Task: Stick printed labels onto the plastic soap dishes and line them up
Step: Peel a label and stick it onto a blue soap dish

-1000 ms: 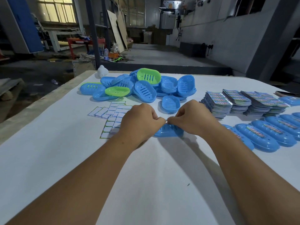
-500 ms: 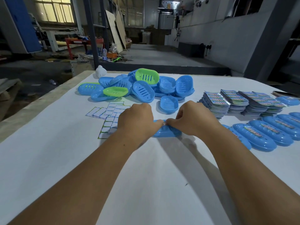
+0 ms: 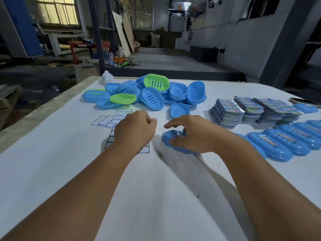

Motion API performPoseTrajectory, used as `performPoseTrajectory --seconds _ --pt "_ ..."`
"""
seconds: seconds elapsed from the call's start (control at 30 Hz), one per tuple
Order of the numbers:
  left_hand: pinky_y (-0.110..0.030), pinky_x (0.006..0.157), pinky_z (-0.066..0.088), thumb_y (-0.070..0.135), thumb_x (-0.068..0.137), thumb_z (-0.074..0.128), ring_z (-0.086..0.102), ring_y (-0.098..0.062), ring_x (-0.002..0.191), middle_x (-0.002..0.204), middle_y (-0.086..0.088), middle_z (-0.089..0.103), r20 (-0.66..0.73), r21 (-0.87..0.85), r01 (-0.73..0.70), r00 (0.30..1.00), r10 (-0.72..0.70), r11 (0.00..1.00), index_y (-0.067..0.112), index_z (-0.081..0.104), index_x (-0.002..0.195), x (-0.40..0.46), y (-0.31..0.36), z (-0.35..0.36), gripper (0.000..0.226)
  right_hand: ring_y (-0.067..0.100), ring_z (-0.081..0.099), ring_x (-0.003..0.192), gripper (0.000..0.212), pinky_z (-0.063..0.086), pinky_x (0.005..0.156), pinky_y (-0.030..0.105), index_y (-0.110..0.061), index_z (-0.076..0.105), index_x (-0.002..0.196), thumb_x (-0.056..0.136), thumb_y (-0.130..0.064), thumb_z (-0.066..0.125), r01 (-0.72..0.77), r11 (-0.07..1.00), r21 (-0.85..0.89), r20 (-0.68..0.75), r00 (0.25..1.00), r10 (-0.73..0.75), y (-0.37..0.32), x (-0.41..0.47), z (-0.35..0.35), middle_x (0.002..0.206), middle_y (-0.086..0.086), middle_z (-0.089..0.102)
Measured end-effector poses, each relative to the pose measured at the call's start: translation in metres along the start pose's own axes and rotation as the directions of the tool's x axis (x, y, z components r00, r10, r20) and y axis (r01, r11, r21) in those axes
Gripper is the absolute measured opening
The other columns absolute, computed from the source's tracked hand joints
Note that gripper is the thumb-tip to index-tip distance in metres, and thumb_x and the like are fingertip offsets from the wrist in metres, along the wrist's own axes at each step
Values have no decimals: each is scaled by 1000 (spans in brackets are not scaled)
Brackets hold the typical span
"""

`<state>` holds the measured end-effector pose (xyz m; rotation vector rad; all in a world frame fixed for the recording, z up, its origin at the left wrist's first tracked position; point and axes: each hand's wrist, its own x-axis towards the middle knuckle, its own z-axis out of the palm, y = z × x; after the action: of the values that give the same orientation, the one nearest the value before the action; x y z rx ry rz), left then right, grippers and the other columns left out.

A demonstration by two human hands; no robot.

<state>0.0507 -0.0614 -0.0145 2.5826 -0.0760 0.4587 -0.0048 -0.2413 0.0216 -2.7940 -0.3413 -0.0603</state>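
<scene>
My right hand (image 3: 196,134) grips a blue soap dish (image 3: 167,137) lying upside down on the white table (image 3: 156,192), with the thumb at its near rim and the fingers over its top. My left hand (image 3: 135,129) has its fingers curled, holds nothing that I can see, and hovers over sheets of small white labels (image 3: 106,121). To the right runs a row of blue dishes (image 3: 267,145) with colourful labels stuck on them. A pile of unlabelled blue and green dishes (image 3: 152,100) lies behind my hands.
Stacks of printed colourful labels (image 3: 227,110) stand at the right behind the row. A single blue dish (image 3: 179,110) lies just beyond my right hand. A small white object (image 3: 107,77) sits at the table's far left corner. The table's left edge drops to the workshop floor.
Both hands were pinching together on top of the blue dish. My left hand has let go and drawn back left. My right hand now grips the dish alone and has shifted it right.
</scene>
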Motion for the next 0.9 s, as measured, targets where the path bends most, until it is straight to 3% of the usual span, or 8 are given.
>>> performPoseTrajectory --seconds 0.13,0.3,0.4,0.47,0.6,0.77,0.83,0.9 --pt "-32 70 40 53 90 53 59 -23 85 86 7 64 8 12 -4 1000 3 1000 30 55 82 0 1 1 25 21 63 89 44 56 80 35 -27 68 100 75 -63 63 -237 944 -228 53 965 255 11 -12 -18 99 -2 68" --pt "-31 70 38 55 89 55 56 -22 82 84 7 60 11 23 1 1000 -1 1000 30 53 77 0 1 1 28 21 62 65 42 50 62 30 -13 70 71 66 -55 72 -412 872 -264 64 894 443 34 -26 -40 67 1 67" --pt "-31 71 39 55 89 56 56 -22 83 85 7 61 13 31 0 1000 0 1000 30 52 76 0 0 1 28 22 65 69 35 53 65 31 -14 73 79 66 -46 75 -456 860 -229 62 875 481 40 -29 -44 73 3 71" --pt "-32 71 39 55 89 56 58 -22 84 86 7 63 11 30 1 1000 -2 1000 30 52 76 0 -1 1 28 25 70 83 32 55 70 32 -13 74 97 71 -32 75 -466 852 -237 36 873 487 44 -27 -43 90 9 73" --pt "-31 70 41 55 88 56 61 -22 85 83 7 66 14 15 -1 1000 1 1000 29 54 76 0 -2 -1 28 30 66 87 33 49 67 30 -10 71 111 81 -4 58 -487 835 -256 21 861 508 58 -23 -42 106 15 69" --pt "-31 69 39 52 89 56 59 -22 82 76 10 59 13 23 -2 1000 2 1000 29 51 74 0 -5 -1 28 11 53 68 34 37 52 22 -24 69 106 84 -4 53 -478 857 -194 -9 874 485 62 -16 -36 84 -5 54" --pt "-30 69 38 51 90 56 57 -22 80 72 12 54 13 27 -10 1000 10 1000 29 53 76 0 -5 -1 26 15 56 78 33 39 58 23 -24 68 112 84 -8 58 -410 899 -151 -44 912 408 58 -10 -31 91 -6 57" --pt "-31 70 39 51 90 56 58 -22 82 75 11 55 17 28 -22 1000 22 999 28 58 81 0 -5 -1 24 22 58 103 37 44 77 27 -24 64 123 88 -15 62 -313 942 -124 -125 946 298 49 -1 -19 117 0 61"
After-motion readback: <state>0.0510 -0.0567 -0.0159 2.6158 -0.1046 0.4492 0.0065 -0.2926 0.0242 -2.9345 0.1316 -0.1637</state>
